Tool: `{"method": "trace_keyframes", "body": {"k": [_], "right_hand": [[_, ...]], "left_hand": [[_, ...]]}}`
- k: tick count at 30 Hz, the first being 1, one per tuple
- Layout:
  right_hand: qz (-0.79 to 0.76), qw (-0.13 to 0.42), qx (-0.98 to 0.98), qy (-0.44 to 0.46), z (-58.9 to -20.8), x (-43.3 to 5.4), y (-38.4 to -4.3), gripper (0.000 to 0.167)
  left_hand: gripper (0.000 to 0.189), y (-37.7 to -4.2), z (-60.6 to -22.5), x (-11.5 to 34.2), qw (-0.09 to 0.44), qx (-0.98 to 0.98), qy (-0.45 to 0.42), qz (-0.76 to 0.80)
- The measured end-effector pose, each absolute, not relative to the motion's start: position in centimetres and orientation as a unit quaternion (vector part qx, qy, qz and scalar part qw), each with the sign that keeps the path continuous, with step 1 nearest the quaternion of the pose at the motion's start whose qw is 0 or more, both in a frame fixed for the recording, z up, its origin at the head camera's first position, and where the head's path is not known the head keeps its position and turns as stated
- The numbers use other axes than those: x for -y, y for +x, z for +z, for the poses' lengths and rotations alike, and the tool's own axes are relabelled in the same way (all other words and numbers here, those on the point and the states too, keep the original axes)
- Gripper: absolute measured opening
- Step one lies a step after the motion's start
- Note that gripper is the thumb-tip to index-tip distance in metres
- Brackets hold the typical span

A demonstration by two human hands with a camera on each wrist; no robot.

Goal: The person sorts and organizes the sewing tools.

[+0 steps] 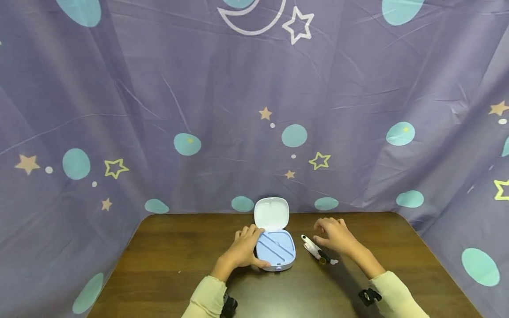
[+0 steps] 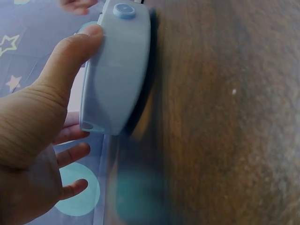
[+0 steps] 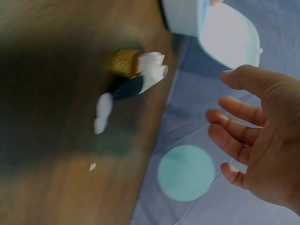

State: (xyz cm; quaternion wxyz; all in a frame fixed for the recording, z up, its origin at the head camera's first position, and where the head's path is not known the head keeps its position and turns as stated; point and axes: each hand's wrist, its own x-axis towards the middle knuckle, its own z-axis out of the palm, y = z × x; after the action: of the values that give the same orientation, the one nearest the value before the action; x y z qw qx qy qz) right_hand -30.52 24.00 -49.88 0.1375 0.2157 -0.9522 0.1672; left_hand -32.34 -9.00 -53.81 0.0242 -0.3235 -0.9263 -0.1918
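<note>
A light blue hinged case [image 1: 276,248] stands on the table with its white lid [image 1: 272,213] raised at the back. Diagonal ridges cross its inside, and a round button [image 2: 124,11] sits on its front face. My left hand [image 1: 242,250] holds the case at its left side, thumb at the front rim and fingertips toward the back corner. To the right lies a small group of slim white and black pen-like items [image 1: 312,248], with a gold, textured piece [image 3: 125,63] beside them. My right hand [image 1: 337,236] hovers near this group, fingers loosely bent around nothing.
The brown wooden table [image 1: 171,251] ends at a purple curtain [image 1: 222,88] printed with stars and dots. A small white scrap [image 3: 93,166] lies on the wood. Black wrist devices [image 1: 370,296] sit at both sleeves.
</note>
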Motion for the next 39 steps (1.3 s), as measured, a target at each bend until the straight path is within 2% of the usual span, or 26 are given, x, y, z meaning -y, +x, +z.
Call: {"method": "trace_keyframes", "body": {"k": [6,17,27,39], "right_hand": [[0.165,0.086,0.959,0.212,-51.8,-25.4,-29.8,0.021],[0.159,0.074,0.964,0.199,-51.9,-25.5,-29.9,0.024],[0.129,0.092,0.965,0.208,-52.5,-25.8,-30.0,0.028],[0.113,0.073,0.969,0.207,-52.9,-26.1,-30.6,0.029]], "left_hand": [[0.104,-32.4,-53.8,8.9,0.015,0.926,-0.322,-0.199],[0.103,-32.3,-53.4,9.2,0.0,0.92,-0.316,-0.232],[0.104,-32.5,-53.6,9.0,-0.011,0.919,-0.315,-0.239],[0.104,-32.3,-53.4,8.9,-0.005,0.918,-0.316,-0.24]]}}
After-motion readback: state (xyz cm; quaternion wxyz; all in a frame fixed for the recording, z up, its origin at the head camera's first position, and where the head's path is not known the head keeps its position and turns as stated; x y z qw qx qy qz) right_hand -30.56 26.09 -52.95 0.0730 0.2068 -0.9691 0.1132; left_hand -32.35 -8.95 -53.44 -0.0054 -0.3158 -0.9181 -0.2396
